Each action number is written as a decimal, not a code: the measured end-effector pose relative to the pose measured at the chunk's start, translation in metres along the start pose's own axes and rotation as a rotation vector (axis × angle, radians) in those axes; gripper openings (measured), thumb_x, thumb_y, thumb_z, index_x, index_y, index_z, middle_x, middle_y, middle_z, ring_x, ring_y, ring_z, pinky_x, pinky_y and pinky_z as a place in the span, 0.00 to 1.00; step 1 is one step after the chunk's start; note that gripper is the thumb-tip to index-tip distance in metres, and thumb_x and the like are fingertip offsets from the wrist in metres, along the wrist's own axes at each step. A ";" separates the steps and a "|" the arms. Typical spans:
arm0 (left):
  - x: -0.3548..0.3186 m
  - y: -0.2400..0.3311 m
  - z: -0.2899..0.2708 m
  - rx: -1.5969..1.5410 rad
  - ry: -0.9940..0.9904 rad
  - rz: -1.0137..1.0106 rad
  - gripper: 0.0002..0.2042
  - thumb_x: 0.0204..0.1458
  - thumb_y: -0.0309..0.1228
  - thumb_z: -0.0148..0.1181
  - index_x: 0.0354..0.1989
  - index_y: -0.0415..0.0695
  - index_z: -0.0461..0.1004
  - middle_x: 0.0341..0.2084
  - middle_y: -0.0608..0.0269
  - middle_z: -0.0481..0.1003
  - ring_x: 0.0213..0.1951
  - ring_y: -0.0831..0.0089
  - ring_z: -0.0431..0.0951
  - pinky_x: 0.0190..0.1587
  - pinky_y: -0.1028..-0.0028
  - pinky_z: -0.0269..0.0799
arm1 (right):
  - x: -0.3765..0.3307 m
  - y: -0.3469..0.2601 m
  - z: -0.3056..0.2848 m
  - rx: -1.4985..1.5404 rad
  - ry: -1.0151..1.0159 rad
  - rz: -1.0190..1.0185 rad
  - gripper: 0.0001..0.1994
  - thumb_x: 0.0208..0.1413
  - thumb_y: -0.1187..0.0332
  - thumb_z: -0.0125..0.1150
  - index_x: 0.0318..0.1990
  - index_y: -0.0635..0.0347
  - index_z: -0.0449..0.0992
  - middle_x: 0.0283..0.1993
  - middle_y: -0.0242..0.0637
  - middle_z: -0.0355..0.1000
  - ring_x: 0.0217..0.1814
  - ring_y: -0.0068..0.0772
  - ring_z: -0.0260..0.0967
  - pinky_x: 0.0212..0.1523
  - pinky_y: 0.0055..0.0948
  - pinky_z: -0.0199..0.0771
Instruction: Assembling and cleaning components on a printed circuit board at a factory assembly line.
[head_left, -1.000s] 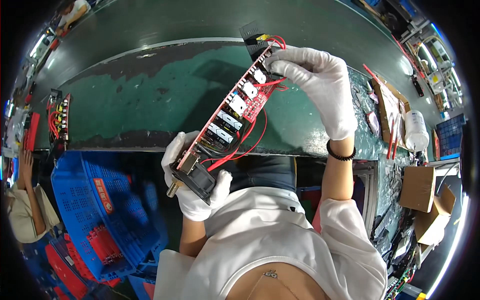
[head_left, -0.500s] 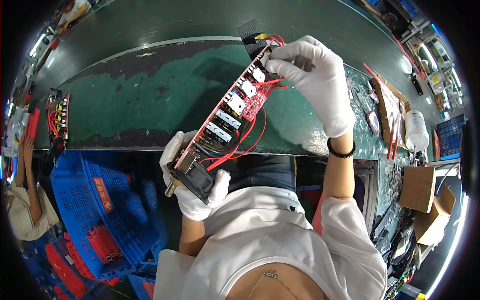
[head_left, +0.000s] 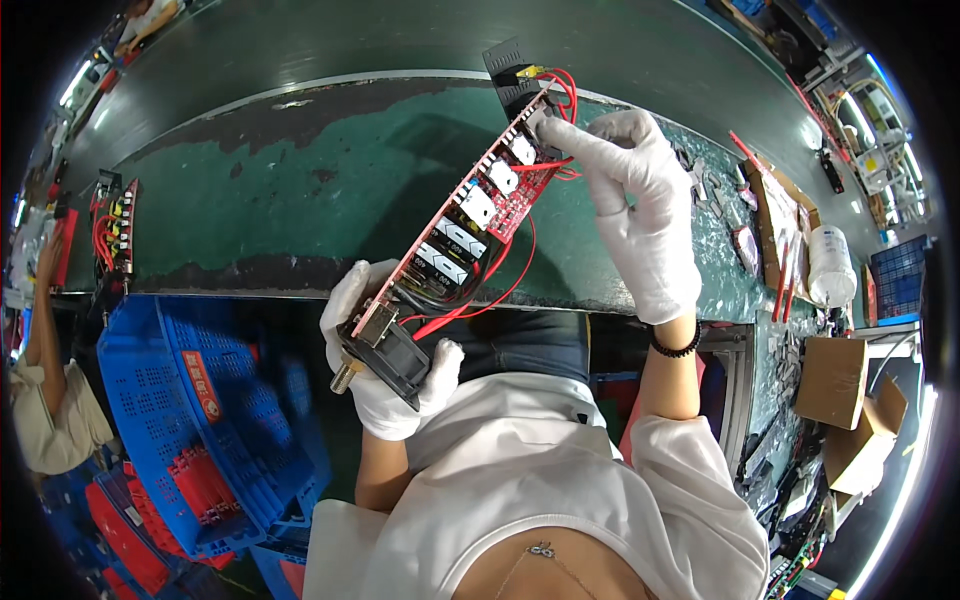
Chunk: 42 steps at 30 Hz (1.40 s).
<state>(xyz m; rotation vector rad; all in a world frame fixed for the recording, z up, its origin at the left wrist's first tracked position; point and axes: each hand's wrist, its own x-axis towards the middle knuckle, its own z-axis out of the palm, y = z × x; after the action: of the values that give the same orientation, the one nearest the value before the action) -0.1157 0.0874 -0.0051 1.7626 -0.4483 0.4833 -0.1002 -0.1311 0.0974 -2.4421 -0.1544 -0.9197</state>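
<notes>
A long red circuit board (head_left: 515, 205) with black capacitors, white square parts and red wires is held slantwise over the bench edge. My gloved left hand (head_left: 395, 400) is closed round its lower end, where a black end plate (head_left: 395, 365) and a metal connector (head_left: 345, 376) sit. My gloved right hand (head_left: 640, 205) is at the upper end. One outstretched digit, seemingly the thumb, touches the board by a small grey part; the other fingers are apart from it, loosely bent. Above that end projects a black slotted plate (head_left: 508, 75), with red wires looping beside it.
A similar board (head_left: 122, 228) stands on the bench's left. Blue crates (head_left: 150, 400) with red parts are below left. On the right are an open carton (head_left: 770, 200), a white tub (head_left: 830, 265), scattered dark pieces and cardboard boxes (head_left: 832, 380). Another person's arm (head_left: 48, 290) shows far left.
My right hand's fingers have opened from a pinch at the board's upper end, and the hand has dropped slightly. The board has shifted slightly right at its top; my left hand keeps its hold.
</notes>
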 end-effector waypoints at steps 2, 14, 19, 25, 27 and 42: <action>0.000 0.002 0.003 -0.108 0.029 -0.084 0.38 0.40 0.43 0.62 0.53 0.30 0.53 0.42 0.47 0.66 0.41 0.63 0.71 0.48 0.65 0.66 | 0.000 0.000 0.001 0.009 0.004 0.001 0.17 0.46 0.80 0.53 0.40 0.47 0.79 0.29 0.37 0.67 0.30 0.34 0.67 0.32 0.27 0.69; 0.002 0.000 -0.001 -0.134 -0.019 -0.112 0.39 0.40 0.44 0.62 0.54 0.30 0.52 0.42 0.46 0.67 0.41 0.63 0.71 0.48 0.65 0.65 | -0.004 0.007 0.006 -0.063 0.118 -0.129 0.19 0.48 0.80 0.51 0.44 0.46 0.77 0.41 0.43 0.70 0.40 0.39 0.67 0.41 0.28 0.69; 0.000 -0.006 -0.007 -0.056 -0.070 -0.057 0.39 0.41 0.45 0.62 0.54 0.29 0.51 0.43 0.46 0.67 0.41 0.62 0.71 0.48 0.65 0.65 | -0.004 0.013 0.010 0.017 0.085 -0.106 0.20 0.50 0.81 0.48 0.46 0.46 0.76 0.45 0.45 0.67 0.45 0.41 0.67 0.45 0.29 0.69; -0.013 -0.011 -0.004 -0.032 0.024 -0.129 0.38 0.39 0.42 0.61 0.54 0.30 0.51 0.43 0.46 0.66 0.41 0.62 0.71 0.48 0.65 0.65 | -0.004 0.014 0.010 0.091 0.048 -0.042 0.19 0.50 0.80 0.49 0.47 0.49 0.75 0.45 0.45 0.67 0.46 0.42 0.67 0.46 0.30 0.68; -0.015 -0.015 -0.006 0.017 0.017 -0.128 0.38 0.38 0.41 0.61 0.54 0.30 0.51 0.43 0.46 0.66 0.41 0.62 0.71 0.47 0.65 0.65 | 0.000 0.019 0.002 0.003 0.175 -0.087 0.18 0.50 0.79 0.50 0.48 0.51 0.74 0.46 0.44 0.67 0.46 0.39 0.67 0.46 0.30 0.68; -0.022 -0.029 -0.014 -0.070 0.007 -0.229 0.36 0.37 0.40 0.65 0.51 0.32 0.56 0.44 0.49 0.65 0.43 0.62 0.69 0.47 0.66 0.66 | 0.042 0.118 -0.061 0.345 -0.239 0.267 0.24 0.58 0.56 0.49 0.55 0.64 0.65 0.55 0.39 0.67 0.54 0.29 0.65 0.54 0.24 0.63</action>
<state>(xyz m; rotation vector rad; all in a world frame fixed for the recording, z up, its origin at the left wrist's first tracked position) -0.1202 0.1089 -0.0373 1.7188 -0.2507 0.3075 -0.0709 -0.2669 0.1119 -2.1743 -0.0625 -0.4415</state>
